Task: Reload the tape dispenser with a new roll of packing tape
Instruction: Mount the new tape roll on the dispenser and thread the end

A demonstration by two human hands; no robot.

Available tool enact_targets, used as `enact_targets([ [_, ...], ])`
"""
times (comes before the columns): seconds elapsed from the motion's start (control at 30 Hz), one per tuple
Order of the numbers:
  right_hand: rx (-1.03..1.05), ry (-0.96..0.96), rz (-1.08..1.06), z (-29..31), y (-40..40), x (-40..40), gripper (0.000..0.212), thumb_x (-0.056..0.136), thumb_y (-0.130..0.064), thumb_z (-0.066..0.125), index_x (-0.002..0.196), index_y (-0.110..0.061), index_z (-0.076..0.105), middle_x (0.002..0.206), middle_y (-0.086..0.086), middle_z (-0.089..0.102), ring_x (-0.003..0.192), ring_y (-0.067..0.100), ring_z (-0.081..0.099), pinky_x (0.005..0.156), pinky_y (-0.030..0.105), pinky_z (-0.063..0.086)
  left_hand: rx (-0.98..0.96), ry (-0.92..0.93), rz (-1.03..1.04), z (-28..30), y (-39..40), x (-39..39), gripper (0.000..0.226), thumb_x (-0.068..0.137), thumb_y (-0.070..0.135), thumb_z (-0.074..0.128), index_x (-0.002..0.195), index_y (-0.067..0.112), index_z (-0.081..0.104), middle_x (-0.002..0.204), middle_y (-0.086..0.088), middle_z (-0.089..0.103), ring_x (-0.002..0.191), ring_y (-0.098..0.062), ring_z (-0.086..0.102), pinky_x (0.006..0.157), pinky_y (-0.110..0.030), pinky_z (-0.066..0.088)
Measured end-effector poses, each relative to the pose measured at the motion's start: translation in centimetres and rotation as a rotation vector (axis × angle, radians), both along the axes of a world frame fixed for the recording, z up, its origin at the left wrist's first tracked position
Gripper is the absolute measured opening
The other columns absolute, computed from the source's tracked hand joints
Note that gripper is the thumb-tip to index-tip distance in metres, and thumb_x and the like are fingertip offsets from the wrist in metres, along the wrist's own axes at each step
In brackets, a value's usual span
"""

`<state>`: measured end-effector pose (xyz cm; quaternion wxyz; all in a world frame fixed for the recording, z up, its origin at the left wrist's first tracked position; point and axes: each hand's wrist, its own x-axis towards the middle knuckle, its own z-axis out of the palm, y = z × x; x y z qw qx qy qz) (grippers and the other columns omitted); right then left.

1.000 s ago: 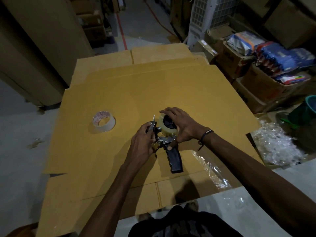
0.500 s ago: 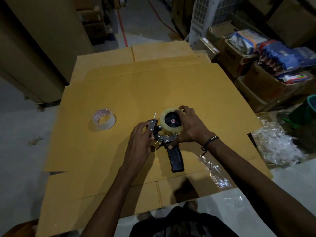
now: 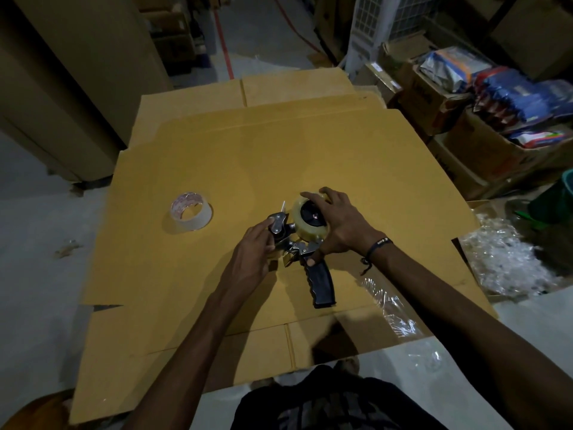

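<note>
A tape dispenser (image 3: pixel 321 282) with a black pistol handle lies flat on the flattened cardboard (image 3: pixel 310 150). A full roll of clear packing tape (image 3: pixel 307 229) sits on its black hub. My right hand (image 3: pixel 338 226) curls over the roll's far and right side, thumb near the metal frame. My left hand (image 3: pixel 252 252) pinches the dispenser's metal front roller end. A thinner, nearly spent tape roll (image 3: pixel 191 215) lies apart on the cardboard to the left.
Crumpled clear plastic wrap (image 3: pixel 387 302) lies by the cardboard's right front edge, more plastic (image 3: pixel 508 259) further right. Boxes of packaged goods (image 3: pixel 483 97) stand at the right. Large cardboard sheets (image 3: pixel 62 88) lean at the back left.
My right hand slid from covering the roll's hub to gripping its rim, baring the black hub. My left hand stayed on the dispenser's front end.
</note>
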<state>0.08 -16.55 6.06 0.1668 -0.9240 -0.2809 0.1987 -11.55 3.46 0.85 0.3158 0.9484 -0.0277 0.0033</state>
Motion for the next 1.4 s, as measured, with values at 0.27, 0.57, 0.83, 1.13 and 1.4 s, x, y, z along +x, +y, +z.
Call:
enact_targets([
  [0.27,-0.075,-0.030,0.103,0.0,0.8,0.9,0.158,0.044,-0.058,0.106,0.172,-0.033,0.016,0.173,0.012,0.021,0.158,0.040,0.022,0.127,0.054,0.032,-0.005,-0.034,-0.015,0.4,0.8,0.1,0.025,0.082,-0.020,0.052,0.105,-0.020,0.062,0.151,-0.023,0.048,0.139,-0.017,0.050,0.102,-0.037,0.053],
  [0.57,-0.077,-0.030,0.179,0.4,0.9,1.6,0.156,0.042,-0.061,0.105,0.169,-0.028,0.021,0.170,0.008,0.028,0.156,0.035,0.025,0.127,0.051,0.032,0.063,-0.174,-0.168,-0.9,3.8,1.2,0.011,0.089,-0.012,0.060,0.092,-0.001,0.063,0.135,-0.019,0.066,0.116,-0.028,0.069,0.078,-0.045,0.061],
  [0.83,0.006,-0.043,0.117,-0.7,-0.2,0.7,0.155,0.047,-0.061,0.104,0.170,-0.021,0.019,0.174,0.010,0.024,0.162,0.034,0.020,0.131,0.050,0.028,0.080,-0.192,-0.174,-0.4,4.7,1.9,0.012,0.093,-0.013,0.060,0.094,-0.001,0.064,0.143,-0.010,0.062,0.116,-0.032,0.070,0.085,-0.047,0.061],
  [1.13,0.053,-0.001,-0.042,0.0,-0.4,-0.6,0.162,0.044,-0.055,0.107,0.172,-0.025,0.011,0.171,0.018,0.024,0.160,0.040,0.020,0.130,0.050,0.030,0.160,-0.135,-0.194,0.5,4.2,1.9,0.006,0.097,-0.008,0.060,0.094,-0.005,0.064,0.153,-0.013,0.052,0.132,-0.034,0.056,0.092,-0.046,0.054],
  [1.4,0.008,-0.009,-0.128,0.0,0.7,-1.4,0.165,0.048,-0.054,0.107,0.172,-0.012,0.006,0.173,0.020,0.016,0.162,0.038,0.014,0.131,0.048,0.027,0.191,-0.083,-0.224,0.2,4.4,1.8,0.014,0.090,-0.011,0.064,0.094,0.003,0.062,0.161,-0.009,0.043,0.141,-0.030,0.048,0.090,-0.032,0.049],
])
